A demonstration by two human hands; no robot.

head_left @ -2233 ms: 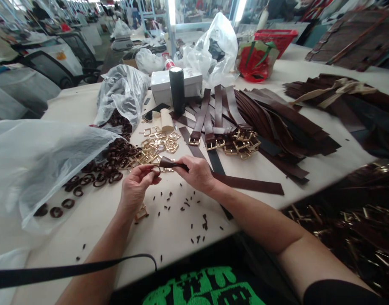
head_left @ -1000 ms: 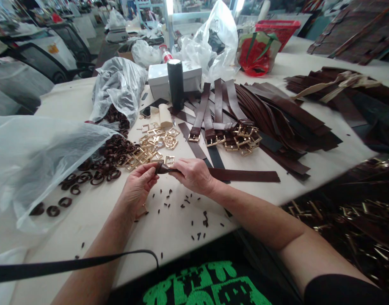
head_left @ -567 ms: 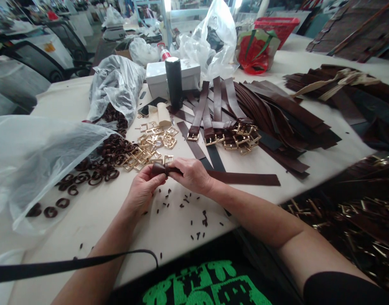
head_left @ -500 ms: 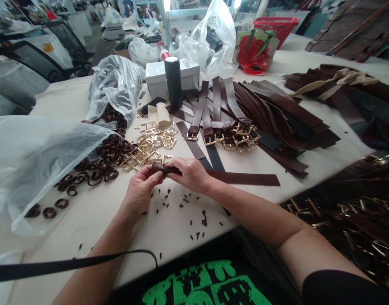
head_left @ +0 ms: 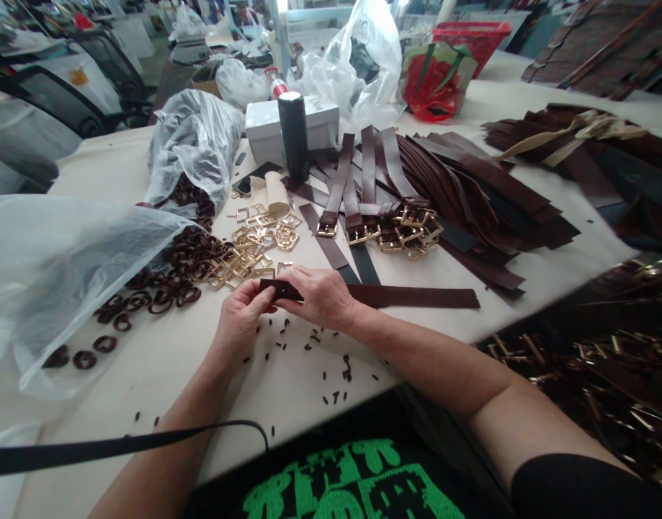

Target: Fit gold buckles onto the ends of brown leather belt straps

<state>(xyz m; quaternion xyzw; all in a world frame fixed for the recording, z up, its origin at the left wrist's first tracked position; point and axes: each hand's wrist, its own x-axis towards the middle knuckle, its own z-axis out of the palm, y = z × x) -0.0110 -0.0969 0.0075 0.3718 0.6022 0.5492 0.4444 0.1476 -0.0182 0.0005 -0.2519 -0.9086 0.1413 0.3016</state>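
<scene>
A dark brown leather belt strap (head_left: 417, 296) lies across the table, its left end raised between my hands. My left hand (head_left: 243, 308) pinches that end between thumb and fingers. Closed round the strap just to the right is my right hand (head_left: 323, 297), which covers part of it. A small slot shows in the strap between the hands. Gold buckles (head_left: 244, 252) are heaped just beyond my left hand. Small dark bits (head_left: 314, 337) are scattered on the table in front of me.
Brown leather loops (head_left: 187, 252) spill from plastic bags (head_left: 195, 137) on the left. Buckled belts (head_left: 357, 187) and a fan of straps (head_left: 471, 180) lie to the right. Behind stand a black bottle (head_left: 292, 137), a white box (head_left: 263, 133) and a red basket (head_left: 482, 40).
The strap end, bent over between my hands before, now lies flatter with its slot showing. Both hands have stayed in nearly the same place.
</scene>
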